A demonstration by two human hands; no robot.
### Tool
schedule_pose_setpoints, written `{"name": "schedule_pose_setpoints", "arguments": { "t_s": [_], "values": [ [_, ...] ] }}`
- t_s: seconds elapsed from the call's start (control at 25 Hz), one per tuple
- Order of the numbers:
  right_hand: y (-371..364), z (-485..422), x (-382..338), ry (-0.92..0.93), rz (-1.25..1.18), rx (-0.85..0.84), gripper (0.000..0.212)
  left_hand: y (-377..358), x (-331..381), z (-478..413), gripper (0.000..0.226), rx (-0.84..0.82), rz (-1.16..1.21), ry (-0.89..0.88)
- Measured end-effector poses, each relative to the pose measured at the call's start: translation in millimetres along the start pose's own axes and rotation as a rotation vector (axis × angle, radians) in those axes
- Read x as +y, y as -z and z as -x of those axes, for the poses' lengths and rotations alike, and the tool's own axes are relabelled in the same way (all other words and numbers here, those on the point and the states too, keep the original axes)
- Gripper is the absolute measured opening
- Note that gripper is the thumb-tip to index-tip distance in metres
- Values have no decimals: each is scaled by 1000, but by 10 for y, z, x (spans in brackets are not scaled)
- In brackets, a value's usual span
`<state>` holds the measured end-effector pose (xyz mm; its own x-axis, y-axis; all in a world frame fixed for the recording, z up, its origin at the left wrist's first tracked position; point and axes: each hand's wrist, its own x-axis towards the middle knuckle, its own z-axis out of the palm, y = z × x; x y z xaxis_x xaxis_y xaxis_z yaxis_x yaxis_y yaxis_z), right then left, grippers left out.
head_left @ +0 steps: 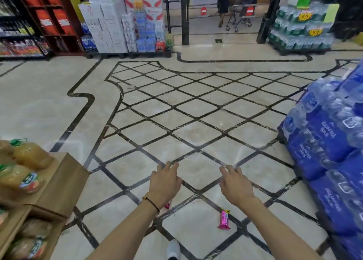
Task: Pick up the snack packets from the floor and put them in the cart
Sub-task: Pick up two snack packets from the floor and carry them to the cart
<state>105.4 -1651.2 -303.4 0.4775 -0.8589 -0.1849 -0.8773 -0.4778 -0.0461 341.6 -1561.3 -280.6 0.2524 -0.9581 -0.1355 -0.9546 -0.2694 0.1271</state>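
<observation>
Both hands (164, 183) (236, 187) hover open-fingered, left wrist half hiding a pink packet (167, 205).

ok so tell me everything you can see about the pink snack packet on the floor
The pink snack packet is a slim, glossy wrapper that looks like foil or plastic, with a yellow and dark band at its far end and crimped ends. Its print is too blurred to read. It looks sealed and lies flat on a cream tile of the floor, near a dark inlay line, lengthwise away from the camera. Nothing touches it; neither hand is on it.
</observation>
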Motion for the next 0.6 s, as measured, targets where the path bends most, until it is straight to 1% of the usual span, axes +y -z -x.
{"name": "schedule_pose_setpoints", "arguments": {
  "t_s": [0.16,0.28,0.36,0.48,0.6],
  "values": [
    [-203,-629,-88,-76,-21,-21,46,-217,-304,-750,43,-46,1,-46],
    [-416,-933,-132,-126,-18,-58,48,-464,-492,-1133,46,-87,-29,-84],
    [-705,-1078,-93,-160,-36,-99,50,-735,-611,-1375,49,-127,-48,-91],
    [-1193,-1172,41,-210,-62,-159,46,-1203,-721,-1650,51,-207,-31,-96],
    [-1686,-1210,185,-241,-67,-236,51,-1626,-799,-1848,49,-227,-59,-63]
  ]
}}
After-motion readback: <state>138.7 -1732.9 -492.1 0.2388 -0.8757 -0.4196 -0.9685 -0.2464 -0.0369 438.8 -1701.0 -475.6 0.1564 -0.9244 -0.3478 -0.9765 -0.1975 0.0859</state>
